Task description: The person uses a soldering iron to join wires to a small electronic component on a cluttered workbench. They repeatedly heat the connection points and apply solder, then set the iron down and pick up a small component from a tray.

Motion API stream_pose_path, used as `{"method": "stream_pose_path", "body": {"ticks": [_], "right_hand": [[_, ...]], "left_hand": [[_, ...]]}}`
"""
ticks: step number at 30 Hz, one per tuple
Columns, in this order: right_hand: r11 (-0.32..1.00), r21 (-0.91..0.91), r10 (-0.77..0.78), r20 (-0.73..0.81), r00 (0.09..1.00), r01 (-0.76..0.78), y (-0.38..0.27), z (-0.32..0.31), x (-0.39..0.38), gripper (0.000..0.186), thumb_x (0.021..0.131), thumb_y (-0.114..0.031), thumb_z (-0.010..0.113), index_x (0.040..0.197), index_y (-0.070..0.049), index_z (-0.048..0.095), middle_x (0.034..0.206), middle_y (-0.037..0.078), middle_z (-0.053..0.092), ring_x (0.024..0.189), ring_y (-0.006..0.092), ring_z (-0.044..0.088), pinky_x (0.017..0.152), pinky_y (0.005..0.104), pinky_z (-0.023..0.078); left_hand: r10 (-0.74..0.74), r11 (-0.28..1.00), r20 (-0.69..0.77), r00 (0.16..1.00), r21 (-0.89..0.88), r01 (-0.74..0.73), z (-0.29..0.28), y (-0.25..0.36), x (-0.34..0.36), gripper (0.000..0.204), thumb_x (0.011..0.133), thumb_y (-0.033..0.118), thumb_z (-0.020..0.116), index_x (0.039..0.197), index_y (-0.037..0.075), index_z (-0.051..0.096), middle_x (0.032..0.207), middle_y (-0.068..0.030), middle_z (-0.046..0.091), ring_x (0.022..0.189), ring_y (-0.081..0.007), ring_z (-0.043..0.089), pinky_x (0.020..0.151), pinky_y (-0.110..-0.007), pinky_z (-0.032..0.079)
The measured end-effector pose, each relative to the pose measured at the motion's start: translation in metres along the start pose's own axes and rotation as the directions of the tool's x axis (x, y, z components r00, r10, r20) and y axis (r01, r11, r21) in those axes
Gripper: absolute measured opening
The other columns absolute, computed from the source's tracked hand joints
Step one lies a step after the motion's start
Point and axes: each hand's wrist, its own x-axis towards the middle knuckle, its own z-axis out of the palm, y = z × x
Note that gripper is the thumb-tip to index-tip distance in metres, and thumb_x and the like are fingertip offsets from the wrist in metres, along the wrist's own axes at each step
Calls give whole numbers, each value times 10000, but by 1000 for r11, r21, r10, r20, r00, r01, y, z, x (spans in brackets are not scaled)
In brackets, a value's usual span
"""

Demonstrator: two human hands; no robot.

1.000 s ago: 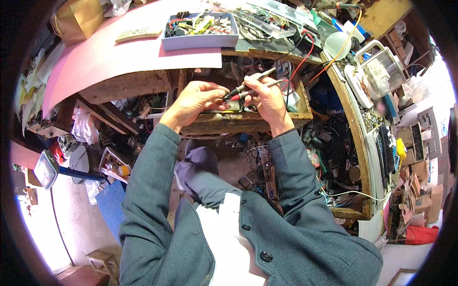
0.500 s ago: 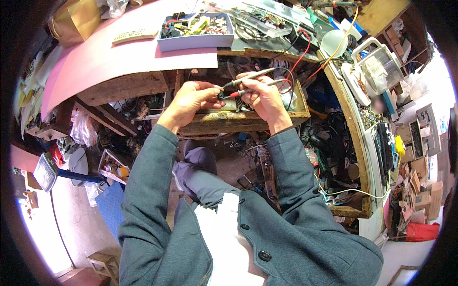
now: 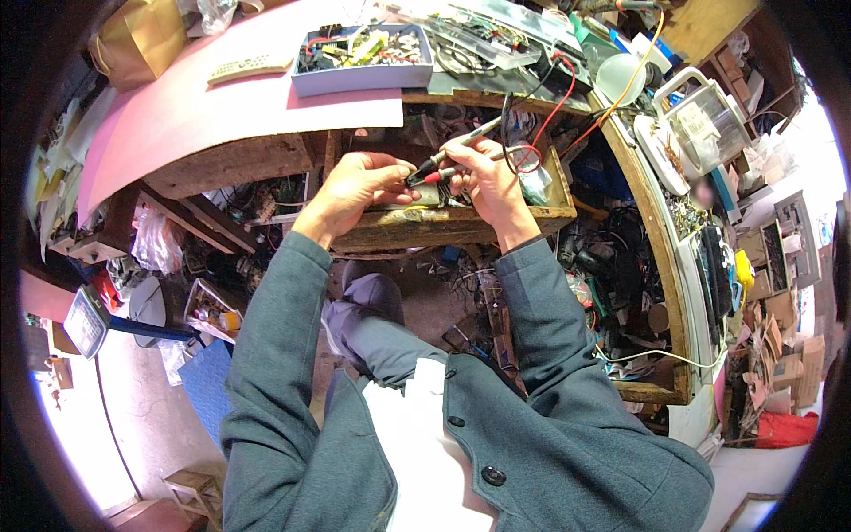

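Two hands are working over the wooden drawer [image 3: 443,232]: left hand [image 3: 355,191] pinching a small part, right hand [image 3: 483,177] gripping the test probes [image 3: 448,160] against it. Testing looks underway, red lead [image 3: 554,111] trailing up onto the surface [image 3: 222,106].

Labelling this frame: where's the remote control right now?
In the head view the grey remote control lies at the upper left on the pink tabletop, just left of the blue parts tray and right of the brown paper bag.
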Motion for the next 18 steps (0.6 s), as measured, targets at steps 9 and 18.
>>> {"method": "stream_pose_path", "body": {"ticks": [9, 18], "right_hand": [[999, -14, -28, 16, 999, 29, 4, -3, 1, 149, 872, -130, 729, 940, -7, 680, 820, 83, 700, 683, 181, 708, 524, 277, 540], [1000, -18, -19, 42, 999, 20, 3, -4, 1, 149, 867, -131, 734, 929, -5, 685, 829, 99, 712, 676, 157, 675, 532, 274, 528]], "left_hand": [[-6, 1000, 12, 1000, -16, 7, -1, -1, 0, 302, 960, 123, 637, 1143, -117, 619, 1045, -182, 674, 891, -257, 723, 797, -300, 614], [-7, 1000, 15, 1000, 12, 7, 2, 3, -4, 271, 940, 120, 659, 1119, -83, 651, 1005, -124, 684, 847, -188, 701, 776, -283, 606]]}}
